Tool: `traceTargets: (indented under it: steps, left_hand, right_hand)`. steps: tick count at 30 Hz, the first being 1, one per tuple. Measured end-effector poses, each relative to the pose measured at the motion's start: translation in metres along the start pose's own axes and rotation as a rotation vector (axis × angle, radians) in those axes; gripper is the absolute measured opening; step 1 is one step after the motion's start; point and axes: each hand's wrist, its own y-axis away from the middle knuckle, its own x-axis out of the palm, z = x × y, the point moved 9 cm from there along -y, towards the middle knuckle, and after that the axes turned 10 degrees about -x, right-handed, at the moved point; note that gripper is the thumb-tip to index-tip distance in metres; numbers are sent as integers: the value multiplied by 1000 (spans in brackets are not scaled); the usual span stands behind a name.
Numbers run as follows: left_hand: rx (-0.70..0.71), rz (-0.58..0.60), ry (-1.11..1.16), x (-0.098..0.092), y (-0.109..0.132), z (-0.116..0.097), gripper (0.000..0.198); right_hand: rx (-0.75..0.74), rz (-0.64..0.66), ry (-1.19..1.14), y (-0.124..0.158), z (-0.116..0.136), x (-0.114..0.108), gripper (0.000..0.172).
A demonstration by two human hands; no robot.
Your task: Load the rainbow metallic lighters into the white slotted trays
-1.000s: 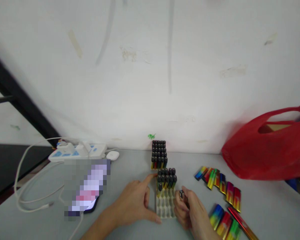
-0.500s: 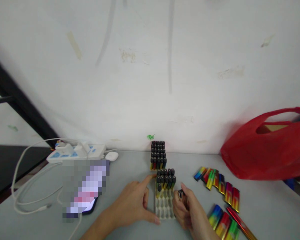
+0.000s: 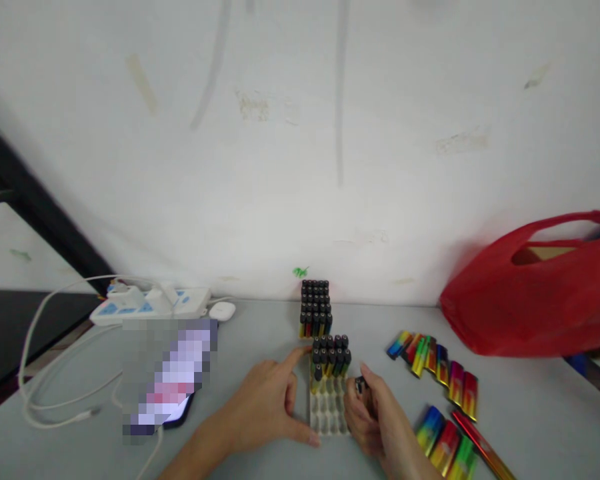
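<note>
A pale moulded tray (image 3: 325, 421) with rows of hollows lies before me. Its far rows hold upright black-topped lighters (image 3: 332, 353) with shiny coloured bodies; a single lighter (image 3: 317, 375) stands in the row nearer to me. My left hand (image 3: 265, 403) spans the tray's left side, forefinger at the far corner and thumb at the near corner, the other fingers curled. Beside the tray's right edge, my right hand (image 3: 373, 417) is closed around a lighter (image 3: 361, 385). Only its dark and metallic top shows; the fingers hide its body.
Behind the tray stands a block of upright lighters (image 3: 316, 307) by the wall. Shiny coloured lighters (image 3: 443, 367) lie to the right, with larger ones (image 3: 447, 443) nearer. A red bag (image 3: 535, 293), a power strip (image 3: 150, 305), cables, a white case (image 3: 222, 311) and a phone (image 3: 180, 410) surround them.
The view has shifted very slightly. Both hands, the tray and the lighters keep the same places relative to each other.
</note>
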Motion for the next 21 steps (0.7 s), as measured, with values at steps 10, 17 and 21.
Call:
traceTargets:
  steps: [10,17,21]
  left_hand:
    - [14,-1,-15,0,-1,1,126]
    - [22,-17,-19,-1,-1,-1,124]
    - [14,-6,-9,0,-2,0,123]
  right_hand:
    - [-35,-79,46,6,6,-1,77]
    - [-33,-66,56,10,12,6,76]
    - [-25,-48,48,9,14,10,76]
